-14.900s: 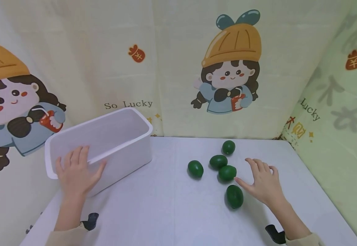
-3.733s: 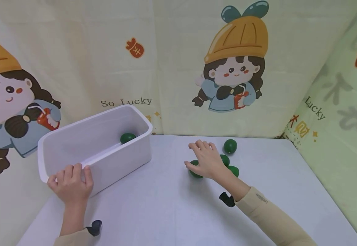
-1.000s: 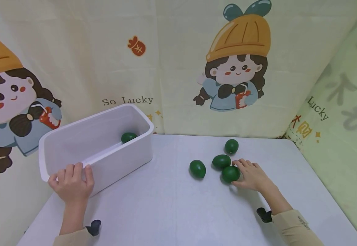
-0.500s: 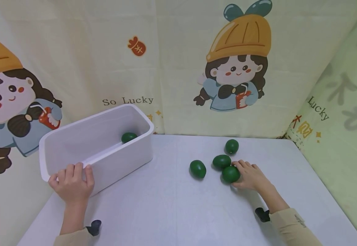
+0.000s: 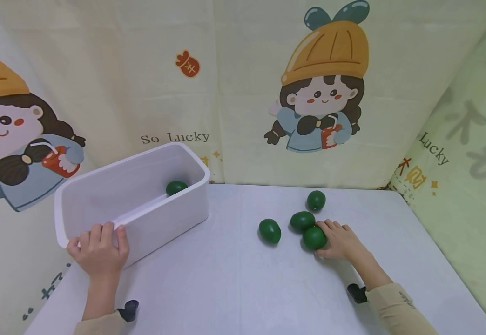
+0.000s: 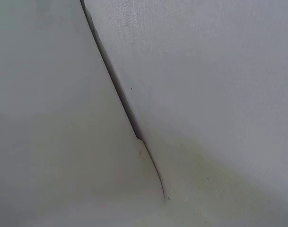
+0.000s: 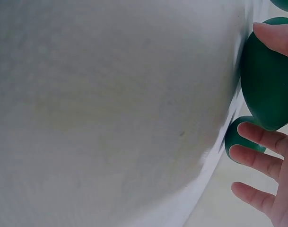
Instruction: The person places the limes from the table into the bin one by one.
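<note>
My left hand [image 5: 100, 251] grips the near rim of a white rectangular bin [image 5: 176, 216] close to its left corner. Inside the bin's far right end lies one dark green lime [image 5: 176, 187]. On the table, my right hand [image 5: 343, 242] holds another lime [image 5: 313, 238] from the right, thumb on the near side and fingers on the far side. The right wrist view shows the thumb across this lime [image 7: 266, 78], with several fingers spread out below it. Touching it at the back left is a second lime [image 5: 302, 221]. The left wrist view shows only pale surfaces, no hand.
A lime [image 5: 270, 231] sits apart to the left, and one more lime [image 5: 316, 200] lies near the table's back edge. The white table [image 5: 209, 288] meets a cartoon-printed curtain [image 5: 243, 93] behind and on the right.
The nearest lime has left the table since the oldest frame, and one lime now lies in the bin. My right hand went from the left lime to the middle one, then stayed nearly still.
</note>
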Available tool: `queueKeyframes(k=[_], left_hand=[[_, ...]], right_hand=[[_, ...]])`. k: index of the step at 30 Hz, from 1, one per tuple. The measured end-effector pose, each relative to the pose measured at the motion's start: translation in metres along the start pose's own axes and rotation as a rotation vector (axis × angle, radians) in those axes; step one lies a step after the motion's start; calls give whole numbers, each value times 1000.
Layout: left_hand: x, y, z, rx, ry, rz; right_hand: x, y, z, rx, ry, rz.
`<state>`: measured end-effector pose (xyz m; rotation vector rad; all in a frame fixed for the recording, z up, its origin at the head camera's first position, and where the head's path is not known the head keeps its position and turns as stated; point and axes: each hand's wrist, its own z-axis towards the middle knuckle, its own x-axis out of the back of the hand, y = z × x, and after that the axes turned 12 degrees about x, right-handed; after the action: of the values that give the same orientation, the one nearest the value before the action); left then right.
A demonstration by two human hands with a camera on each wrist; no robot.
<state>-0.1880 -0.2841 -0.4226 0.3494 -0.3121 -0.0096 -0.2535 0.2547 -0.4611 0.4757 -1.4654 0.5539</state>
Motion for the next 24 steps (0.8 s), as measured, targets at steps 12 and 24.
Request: queueKeyframes(k=[12, 24], left_hand=[[-1, -1, -1, 2, -6, 3], [0, 0, 0, 2, -8, -1]], right_hand=[[0, 0, 0, -4, -3, 7], [-2, -1, 0, 17, 20, 1]])
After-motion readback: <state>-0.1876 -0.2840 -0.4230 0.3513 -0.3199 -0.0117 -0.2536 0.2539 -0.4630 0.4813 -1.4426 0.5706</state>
